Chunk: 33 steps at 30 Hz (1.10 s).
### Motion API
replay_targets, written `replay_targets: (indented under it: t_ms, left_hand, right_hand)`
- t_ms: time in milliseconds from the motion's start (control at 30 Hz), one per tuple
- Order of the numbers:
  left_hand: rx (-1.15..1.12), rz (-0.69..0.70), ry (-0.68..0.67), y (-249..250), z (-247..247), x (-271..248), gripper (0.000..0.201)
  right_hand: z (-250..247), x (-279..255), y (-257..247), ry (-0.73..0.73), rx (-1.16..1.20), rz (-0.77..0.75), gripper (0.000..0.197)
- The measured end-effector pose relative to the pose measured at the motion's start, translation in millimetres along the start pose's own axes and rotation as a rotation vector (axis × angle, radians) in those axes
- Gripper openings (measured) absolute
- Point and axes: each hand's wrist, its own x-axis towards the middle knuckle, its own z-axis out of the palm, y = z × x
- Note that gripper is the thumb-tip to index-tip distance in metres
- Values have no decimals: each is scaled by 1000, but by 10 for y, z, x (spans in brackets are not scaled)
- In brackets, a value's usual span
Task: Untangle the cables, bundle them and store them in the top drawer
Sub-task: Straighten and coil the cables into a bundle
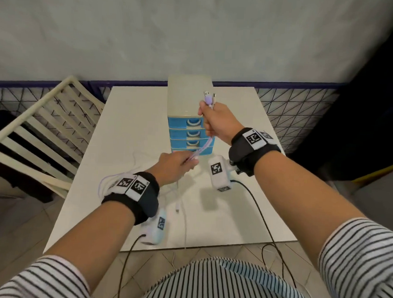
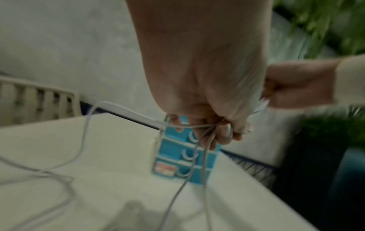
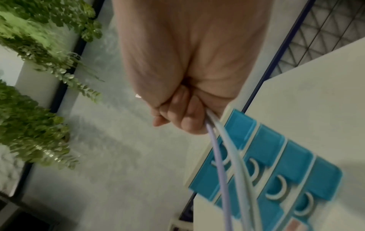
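My right hand (image 1: 211,120) is raised in front of the drawer unit (image 1: 189,117) and grips two cables in a fist, a lilac one and a white one (image 3: 227,150). Their plugs (image 1: 208,97) stick up above the fist. The cables (image 1: 203,147) run taut down to my left hand (image 1: 177,168), which pinches them lower down (image 2: 207,132). Loose white cable (image 1: 181,206) trails over the table (image 1: 133,128) beneath my left wrist. All the blue drawers (image 3: 262,157) look closed.
A cream slatted chair (image 1: 41,128) stands left of the table. Behind the table runs a wire mesh fence (image 1: 294,108) and a pale wall. Black wrist-camera leads (image 1: 262,217) hang over the near table edge. Green plants (image 3: 35,118) show in the right wrist view.
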Motion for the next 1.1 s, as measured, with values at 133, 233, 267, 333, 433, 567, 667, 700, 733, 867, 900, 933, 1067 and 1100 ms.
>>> replay_targets:
  t_ms: [133,233,267,333,433,567,667,700,733,867,900,933,1067,1100]
  left_hand:
    - [300,-99,-98,-533,57,-258,25]
    - [420,-249,-199,-987,86,-539,25]
    - [424,-307,-226,-1135,89,-637,27]
    - [468,-423,-247,-1368,82,-820,28]
    - [561,-547,-193,-1503,-6,-963,23]
    - [548,-571,-63,-1423,-104,-820,13]
    - [436,-564,-194,-1154,-142,-613,49]
    - [386,-528,-241,-1020,-149,-527,69]
    - [302,-471,-259,-855,-150,-439,79]
    - [-88,-123,-4,-1,-191,-184,50]
    - [-194,-58,52,183,-195,-143,41]
    - [-315,-5,57,316,-185,-100,38]
    - [-722,35,-81,406,-44,-29,40]
    - [-769,33,-102,385,3,-57,37]
  right_hand:
    - [-316,25,-17,117,-80,-3,31]
    - [-585,57,-97,193,-152,9,32]
    - [-674,67,-127,216,-173,22,32]
    - [-839,72,-167,263,-212,40,32]
    - [-963,64,-181,306,-264,37,33]
    - [-827,25,-164,267,-297,34,32]
    - [-573,-45,-136,172,-233,40,31]
    - [-474,-80,-123,119,-193,38,30]
    - [-369,-114,-99,60,-141,38,30]
    - [10,-222,-36,-137,148,96,26]
    - [69,-242,-34,-168,224,120,26]
    - [101,-253,-27,-185,292,140,27]
    - [130,-272,35,-157,416,131,30]
    - [110,-270,52,-146,422,106,30]
